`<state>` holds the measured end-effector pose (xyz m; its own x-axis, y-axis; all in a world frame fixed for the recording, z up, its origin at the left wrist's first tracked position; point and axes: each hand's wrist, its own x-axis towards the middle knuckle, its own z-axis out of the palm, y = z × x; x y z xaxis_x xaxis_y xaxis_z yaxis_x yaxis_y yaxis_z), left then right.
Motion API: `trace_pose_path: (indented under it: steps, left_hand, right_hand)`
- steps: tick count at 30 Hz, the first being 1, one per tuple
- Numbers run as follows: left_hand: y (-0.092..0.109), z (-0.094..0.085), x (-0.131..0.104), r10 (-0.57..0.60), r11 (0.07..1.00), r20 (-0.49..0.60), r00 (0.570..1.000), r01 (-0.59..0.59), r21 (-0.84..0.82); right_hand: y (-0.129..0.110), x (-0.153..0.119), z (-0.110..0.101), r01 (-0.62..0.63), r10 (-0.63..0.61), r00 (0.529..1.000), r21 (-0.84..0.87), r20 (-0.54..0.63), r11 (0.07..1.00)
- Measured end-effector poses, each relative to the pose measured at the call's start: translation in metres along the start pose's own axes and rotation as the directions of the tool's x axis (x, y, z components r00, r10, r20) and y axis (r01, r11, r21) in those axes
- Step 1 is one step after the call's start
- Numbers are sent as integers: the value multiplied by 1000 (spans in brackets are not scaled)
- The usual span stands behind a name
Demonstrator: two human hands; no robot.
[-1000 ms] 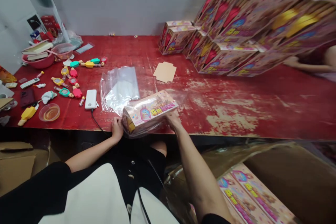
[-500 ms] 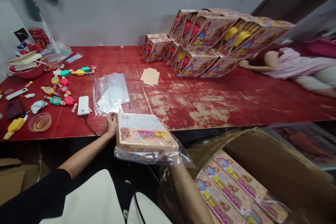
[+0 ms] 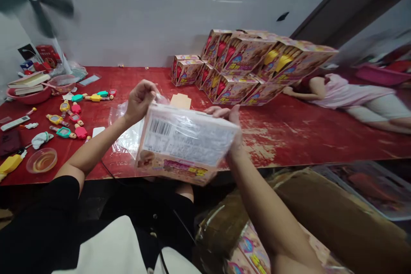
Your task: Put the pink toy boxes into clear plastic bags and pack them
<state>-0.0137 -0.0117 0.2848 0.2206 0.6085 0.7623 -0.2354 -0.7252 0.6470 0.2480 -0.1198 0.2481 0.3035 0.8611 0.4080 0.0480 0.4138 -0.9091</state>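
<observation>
Both hands held a plastic-wrapped pink toy box [image 3: 184, 143] raised above the near edge of the red worktop [image 3: 289, 128]. The left hand [image 3: 139, 100] gripped its upper left corner, apparently pinching the wrap; the right hand [image 3: 231, 122] clasped the right end.

Barcode on toy box [image 3: 188, 143]; print too blurred to read.

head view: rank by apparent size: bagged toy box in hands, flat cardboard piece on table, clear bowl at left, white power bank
1. bagged toy box, largest by far, though it is nearest the camera.
2. clear bowl.
3. flat cardboard piece, close to the bowl, so that order is unsure; it is also partly hidden.
4. white power bank, mostly hidden by the left forearm.
</observation>
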Motion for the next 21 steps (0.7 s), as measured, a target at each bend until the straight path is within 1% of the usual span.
trace_pose_path:
  steps: [2,3,4,6,7,8,9,10,11,12,13,14,15,16,17,18,19,21]
  left_hand:
    - [-7,1,-21,-15,999,39,999,13,46]
    - [-11,0,-36,-31,998,49,998,28,61]
    - [-15,-1,-52,-57,996,68,996,52,75]
    - [-20,-8,-85,-141,986,122,982,129,108]
    - [-21,-12,-98,-196,976,131,972,179,128]
    - [-22,-16,-109,-257,959,108,960,239,151]
    - [-23,-19,-115,-322,935,49,946,309,176]
    - [-25,-21,-118,-388,901,-39,921,388,194]
    - [-28,-21,-116,-456,857,-125,881,473,206]
    - [-33,-20,-112,-524,804,-179,832,553,218]
    - [-38,-18,-105,-584,750,-196,788,616,240]
    - [-44,-14,-97,-628,708,-179,757,652,272]
    - [-49,-10,-88,-654,684,-142,743,661,309]
    - [-53,-6,-81,-663,678,-100,742,652,340]
    - [-54,-2,-74,-649,693,-64,758,624,362]
    - [-53,1,-69,-614,723,-38,789,580,376]
    - [-48,3,-66,-559,758,-24,829,522,391]
    - [-35,5,-64,-402,814,-30,915,372,446]
  right_hand:
    - [10,4,6,75,-74,996,14,-57,997]
    - [18,2,7,81,-81,995,1,-66,997]
    - [27,-3,7,62,-62,996,-8,-66,998]
    - [47,-15,0,-27,27,998,-2,-52,1000]
    - [56,-21,-5,-85,84,995,-14,-55,996]
    - [65,-26,-12,-152,149,987,-41,-66,987]
    - [72,-30,-19,-222,216,974,-84,-75,971]
    - [78,-33,-26,-289,281,957,-136,-73,948]
    - [82,-34,-31,-346,342,938,-183,-58,920]
    - [85,-34,-36,-391,394,919,-218,-30,894]
    - [87,-33,-39,-420,434,901,-239,6,875]
    - [87,-32,-41,-434,457,889,-251,37,865]
    - [86,-30,-41,-437,466,883,-264,57,860]
    - [84,-28,-41,-431,464,883,-278,65,859]
    - [81,-26,-40,-414,449,892,-293,60,862]
    - [76,-24,-40,-386,418,908,-310,39,869]
    - [69,-22,-41,-347,369,930,-329,2,878]
    - [53,-20,-43,-248,226,969,-367,-103,897]
